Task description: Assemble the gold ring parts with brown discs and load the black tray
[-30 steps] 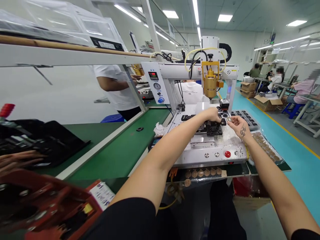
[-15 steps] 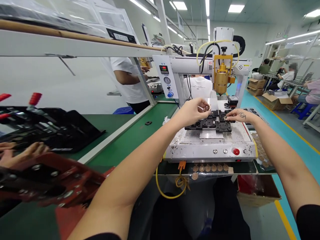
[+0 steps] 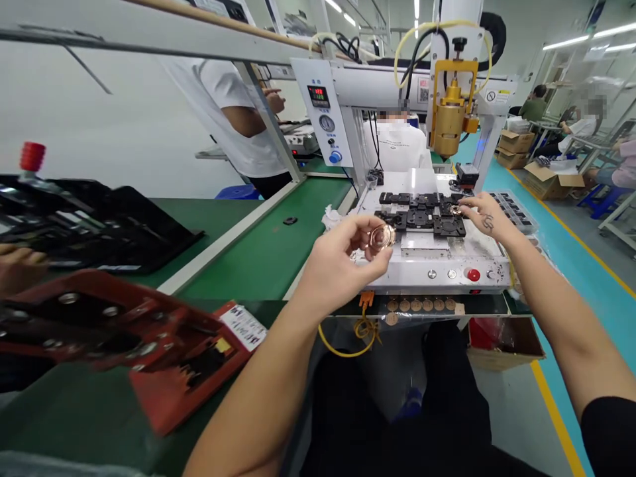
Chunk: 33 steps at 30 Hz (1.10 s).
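"Before the white machine (image 3: 417, 282), what is held?"

"A coppery ring (image 3: 381, 237), pinched by the left hand (image 3: 342, 262); right hand (image 3: 481, 213) at the black blocks (image 3: 420, 218), grip indeterminate. Panel (image 3: 325, 142) writing: illegibly small."

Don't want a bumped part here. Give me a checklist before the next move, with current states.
1. Copper-coloured ring gripped by left hand: ok, pinched between thumb and fingers.
2. Right hand clear of black blocks: not ok, it reaches in at their edge.
3. Shiny part at right hand seated flat: cannot tell, too small and partly covered.
4. Gold nozzle raised off the blocks: ok, gap visible.
5. Red button uncovered: ok.
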Available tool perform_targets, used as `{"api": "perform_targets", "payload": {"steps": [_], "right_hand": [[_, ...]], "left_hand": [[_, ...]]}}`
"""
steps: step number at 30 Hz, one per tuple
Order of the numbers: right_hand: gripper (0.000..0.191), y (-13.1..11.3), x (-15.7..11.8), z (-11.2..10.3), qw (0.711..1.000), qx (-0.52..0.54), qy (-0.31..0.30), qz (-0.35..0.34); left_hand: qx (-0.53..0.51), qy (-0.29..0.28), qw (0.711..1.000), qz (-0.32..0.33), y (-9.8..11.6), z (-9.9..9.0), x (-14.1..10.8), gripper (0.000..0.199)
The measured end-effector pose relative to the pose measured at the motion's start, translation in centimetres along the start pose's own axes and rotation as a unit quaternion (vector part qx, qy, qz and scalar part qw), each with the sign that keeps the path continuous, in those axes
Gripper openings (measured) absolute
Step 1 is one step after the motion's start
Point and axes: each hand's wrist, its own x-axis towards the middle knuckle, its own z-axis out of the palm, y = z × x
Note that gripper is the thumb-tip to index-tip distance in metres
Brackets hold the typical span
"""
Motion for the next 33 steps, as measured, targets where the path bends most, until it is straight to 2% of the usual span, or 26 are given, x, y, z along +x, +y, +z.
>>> {"api": "perform_targets", "payload": {"steps": [3, 5, 7, 10, 12, 14, 16, 18, 20, 22, 25, 28, 33], "right_hand": [[0.027, -1.2, -8.1, -0.7, 0.987, -0.031, 0.156, 0.004], [0.026, -1.4, -13.6, -0.9, 0.975, -0.070, 0.208, 0.037], [0.034, -1.3, -17.7, -0.6, 0.965, -0.108, 0.226, 0.071], [0.039, -1.7, -20.7, 1.1, 0.950, -0.135, 0.261, 0.102], [0.034, -3.3, -21.5, 3.1, 0.947, -0.126, 0.280, 0.093], [0.022, -5.8, -22.1, 5.6, 0.969, -0.072, 0.231, 0.056], [0.013, -8.7, -22.6, 8.7, 0.995, 0.020, 0.101, 0.006], [0.018, -11.0, -22.8, 12.0, 0.996, 0.077, -0.019, -0.034], [0.024, -12.1, -22.6, 15.1, 0.991, 0.088, -0.082, -0.059], [0.025, -12.3, -22.2, 17.4, 0.989, 0.077, -0.102, -0.069], [0.023, -11.6, -21.9, 19.6, 0.990, 0.055, -0.106, -0.069], [0.028, -10.7, -22.2, 20.6, 0.991, 0.039, -0.107, -0.073], [0.033, -8.9, -23.4, 21.8, 0.988, 0.056, -0.115, -0.085]], "left_hand": [[-0.002, 0.005, 0.999, -0.031, -1.8, -0.4, -4.2, 0.031], [-0.014, 0.003, 0.998, -0.062, -3.3, -0.6, -6.8, 0.034], [-0.035, -0.020, 0.994, -0.098, -4.7, -0.1, -9.0, 0.035], [-0.064, -0.098, 0.983, -0.141, -6.8, 1.7, -11.3, 0.034], [-0.077, -0.164, 0.973, -0.141, -8.2, 3.3, -12.3, 0.035], [-0.081, -0.215, 0.966, -0.121, -9.5, 4.7, -13.0, 0.032], [-0.076, -0.234, 0.963, -0.109, -10.6, 5.4, -13.4, 0.028], [-0.066, -0.231, 0.963, -0.118, -11.4, 5.4, -13.6, 0.027], [-0.058, -0.224, 0.962, -0.147, -11.8, 5.0, -13.8, 0.027], [-0.060, -0.225, 0.955, -0.184, -12.0, 4.7, -14.0, 0.028], [-0.089, -0.244, 0.935, -0.242, -12.6, 4.7, -14.4, 0.030], [-0.131, -0.253, 0.918, -0.275, -13.4, 5.0, -14.8, 0.033], [-0.172, -0.259, 0.907, -0.283, -13.9, 4.8, -14.7, 0.034]]}}
